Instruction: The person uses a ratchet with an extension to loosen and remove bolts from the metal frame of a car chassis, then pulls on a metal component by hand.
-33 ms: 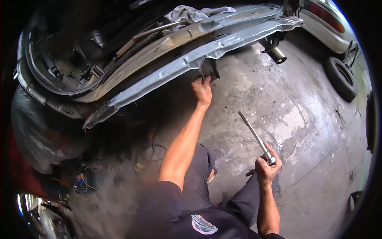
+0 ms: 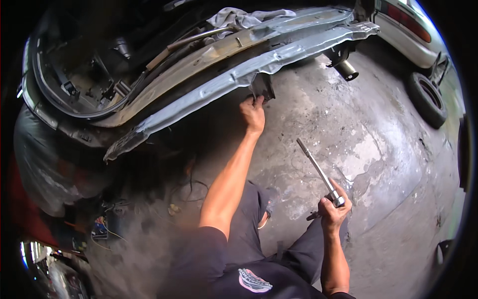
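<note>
My left hand (image 2: 253, 117) reaches up with bent fingers closed at the lower edge of a dark metal bracket (image 2: 265, 85). That bracket hangs beneath a long, dented grey bumper bar (image 2: 199, 102); the fingertips are partly hidden against it. Lower and to the right, my right hand (image 2: 334, 214) grips a ratchet wrench (image 2: 338, 201) by its handle. From the ratchet's head a long silver extension with a socket (image 2: 314, 162) points up and to the left, apart from the bar.
A rag (image 2: 244, 17) and a wooden-handled tool (image 2: 169, 50) lie above the bar. An exhaust tip (image 2: 347, 71) protrudes below it. At right, a tyre (image 2: 428, 99) rests by a white car (image 2: 411, 32). Cables and small items (image 2: 102, 229) lie at lower left.
</note>
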Tool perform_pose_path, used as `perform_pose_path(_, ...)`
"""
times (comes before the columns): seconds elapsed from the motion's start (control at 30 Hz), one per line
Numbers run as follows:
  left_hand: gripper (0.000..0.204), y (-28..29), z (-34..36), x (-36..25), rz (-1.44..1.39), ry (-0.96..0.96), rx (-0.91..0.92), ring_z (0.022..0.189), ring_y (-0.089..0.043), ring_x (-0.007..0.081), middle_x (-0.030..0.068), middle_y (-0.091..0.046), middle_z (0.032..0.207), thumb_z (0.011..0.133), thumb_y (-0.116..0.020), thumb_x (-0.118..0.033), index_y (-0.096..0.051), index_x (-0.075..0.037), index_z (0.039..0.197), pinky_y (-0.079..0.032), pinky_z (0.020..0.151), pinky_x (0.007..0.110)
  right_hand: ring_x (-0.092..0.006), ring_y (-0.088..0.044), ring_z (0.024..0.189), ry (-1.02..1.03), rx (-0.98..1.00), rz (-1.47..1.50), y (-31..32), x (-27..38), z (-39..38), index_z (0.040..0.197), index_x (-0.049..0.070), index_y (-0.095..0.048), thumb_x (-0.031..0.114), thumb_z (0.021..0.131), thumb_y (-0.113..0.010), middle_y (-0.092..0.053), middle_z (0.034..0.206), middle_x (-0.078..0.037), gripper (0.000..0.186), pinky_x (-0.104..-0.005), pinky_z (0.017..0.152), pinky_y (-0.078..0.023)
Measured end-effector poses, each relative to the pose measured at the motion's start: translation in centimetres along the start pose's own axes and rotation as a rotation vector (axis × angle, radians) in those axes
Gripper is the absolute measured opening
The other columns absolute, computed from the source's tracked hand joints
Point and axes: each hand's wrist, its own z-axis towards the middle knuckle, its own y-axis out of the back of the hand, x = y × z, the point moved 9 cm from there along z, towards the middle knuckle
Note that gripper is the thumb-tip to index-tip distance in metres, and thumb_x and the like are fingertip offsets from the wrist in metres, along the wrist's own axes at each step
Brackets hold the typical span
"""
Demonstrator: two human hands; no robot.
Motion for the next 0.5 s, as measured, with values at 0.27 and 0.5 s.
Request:
perform_pose_path(0.27, 0.017, -0.5, -0.2, -1.6, 0.098, 0.135, 0.113, 0.063, -0.065, 0.0156, 0.0124, -0.070, 0.070, 0.090, -0.067, -0.004, -0.066, 0.007, 0.078, -0.048, 0.061, 0.032, -0.0064, -0.051, 0.060, 0.046, 0.059, -0.065, -1.8, 2.4, 0.5, 0.125, -0.004, -0.067, 0.019, 0.070, -0.074, -0.057, 0.068, 0.002, 0.060, -0.0221, 0.058, -0.041)
perform_pose_path(0.5, 0.018, -0.7, -0.2, -0.2, 0.043, 0.112, 0.063, 0.063, -0.067, 0.0174, 0.0113, -0.069, 0.068, 0.091, -0.066, -0.004, -0.066, 0.005, 0.075, -0.050, 0.060, 0.030, -0.0055, -0.052, 0.054, 0.206, 0.115, -0.145, -4.4, 7.3, 1.8, 0.125, -0.005, -0.067, 0.016, 0.075, -0.074, -0.056, 0.062, 0.003, 0.055, -0.0217, 0.054, -0.040)
